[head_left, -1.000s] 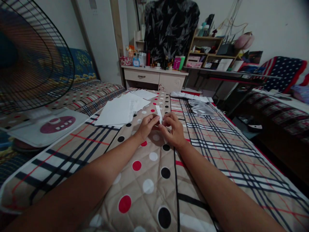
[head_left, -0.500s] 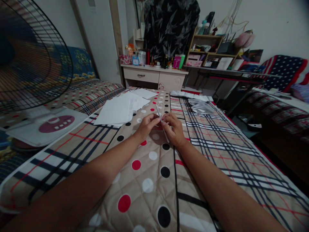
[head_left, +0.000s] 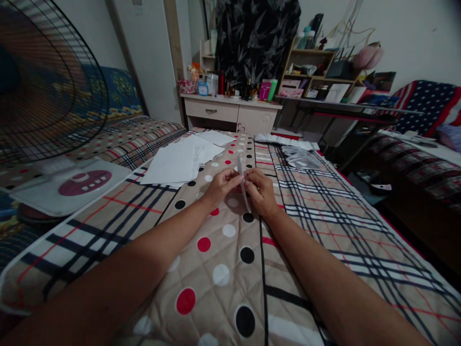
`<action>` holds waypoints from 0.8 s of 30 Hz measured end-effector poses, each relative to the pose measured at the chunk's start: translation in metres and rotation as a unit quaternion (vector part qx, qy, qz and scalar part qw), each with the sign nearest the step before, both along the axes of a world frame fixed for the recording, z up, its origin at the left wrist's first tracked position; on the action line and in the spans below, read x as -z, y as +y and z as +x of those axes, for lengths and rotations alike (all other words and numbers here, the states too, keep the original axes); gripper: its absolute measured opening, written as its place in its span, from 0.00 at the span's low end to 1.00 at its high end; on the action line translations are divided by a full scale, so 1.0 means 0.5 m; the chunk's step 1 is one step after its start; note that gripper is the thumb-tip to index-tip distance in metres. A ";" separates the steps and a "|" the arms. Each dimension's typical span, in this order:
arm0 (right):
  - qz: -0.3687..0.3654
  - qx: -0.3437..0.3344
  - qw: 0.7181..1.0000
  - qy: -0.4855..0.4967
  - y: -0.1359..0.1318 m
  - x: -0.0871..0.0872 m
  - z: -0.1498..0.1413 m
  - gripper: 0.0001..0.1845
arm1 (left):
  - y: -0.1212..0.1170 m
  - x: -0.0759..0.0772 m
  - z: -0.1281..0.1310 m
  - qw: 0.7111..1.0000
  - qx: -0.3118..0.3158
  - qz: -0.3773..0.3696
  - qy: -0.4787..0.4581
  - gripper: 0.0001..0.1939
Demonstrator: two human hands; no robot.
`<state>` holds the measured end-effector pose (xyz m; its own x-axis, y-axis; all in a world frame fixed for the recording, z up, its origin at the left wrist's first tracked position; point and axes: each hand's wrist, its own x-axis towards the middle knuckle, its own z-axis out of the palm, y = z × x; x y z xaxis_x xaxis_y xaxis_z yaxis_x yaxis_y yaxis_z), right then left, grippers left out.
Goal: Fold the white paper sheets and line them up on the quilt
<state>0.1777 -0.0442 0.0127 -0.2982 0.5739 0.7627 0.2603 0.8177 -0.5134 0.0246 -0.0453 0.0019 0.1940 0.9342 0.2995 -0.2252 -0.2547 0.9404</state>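
Observation:
My left hand [head_left: 222, 186] and my right hand [head_left: 260, 191] meet over the quilted spotted and plaid cover [head_left: 230, 269] in the middle of the view. Both pinch a narrow white strip of paper [head_left: 242, 180], held on edge between their fingertips. The strip runs from above the fingers down past my right palm. To the upper left of my left hand lies a loose pile of white paper sheets [head_left: 180, 161].
A standing fan [head_left: 43, 81] with its white base [head_left: 70, 185] is at the left. Clear plastic sleeves [head_left: 300, 158] lie at the far right of the cover. A cluttered cabinet [head_left: 230, 108] and shelves [head_left: 317, 72] stand behind.
The paper strip has turned from lying flatter, with its white face showing, to standing on edge between both hands. The hands stayed almost in the same place.

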 end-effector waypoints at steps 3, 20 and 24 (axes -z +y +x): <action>-0.001 -0.001 1.000 -0.008 -0.001 -0.001 -0.001 0.10 | 0.000 -0.001 0.001 1.000 -0.015 0.017 0.007 0.18; 0.028 0.097 0.993 -0.063 -0.002 0.003 -0.003 0.08 | 0.002 0.000 0.006 0.995 -0.075 0.032 0.053 0.09; 0.098 0.146 0.974 -0.142 -0.007 0.004 -0.007 0.06 | 0.008 0.002 0.015 0.976 -0.183 0.047 0.110 0.12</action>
